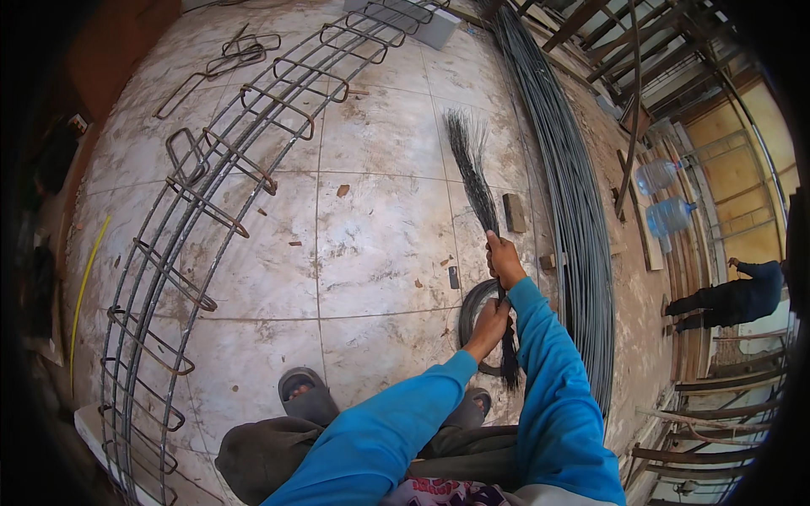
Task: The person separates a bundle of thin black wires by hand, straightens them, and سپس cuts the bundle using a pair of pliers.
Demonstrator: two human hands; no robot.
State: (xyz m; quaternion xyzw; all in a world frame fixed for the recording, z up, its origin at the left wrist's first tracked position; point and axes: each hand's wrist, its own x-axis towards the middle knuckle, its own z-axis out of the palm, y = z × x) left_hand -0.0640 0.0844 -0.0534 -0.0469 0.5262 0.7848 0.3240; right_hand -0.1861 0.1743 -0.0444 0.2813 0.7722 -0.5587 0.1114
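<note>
A long bundle of thin dark wires [475, 187] is gripped in both my hands, its strands fanning out at the far end. My right hand [504, 260] is wrapped round its middle. Lower down, my left hand [488, 327] closes round the same bundle, and a short dark tail hangs below it. A coil of grey wire [466, 319] lies on the floor under my hands, partly hidden by them. Close by on the tiles are a brown block [514, 212] and a small dark flat piece [454, 277].
A curved-looking rebar cage [202, 196] with stirrups runs along the left. Loose bent stirrups [240, 55] lie beyond it. Long steel bars [567, 169] are stacked at right. Farther right are blue water jugs [671, 217], timber, and another person [734, 295] bending over.
</note>
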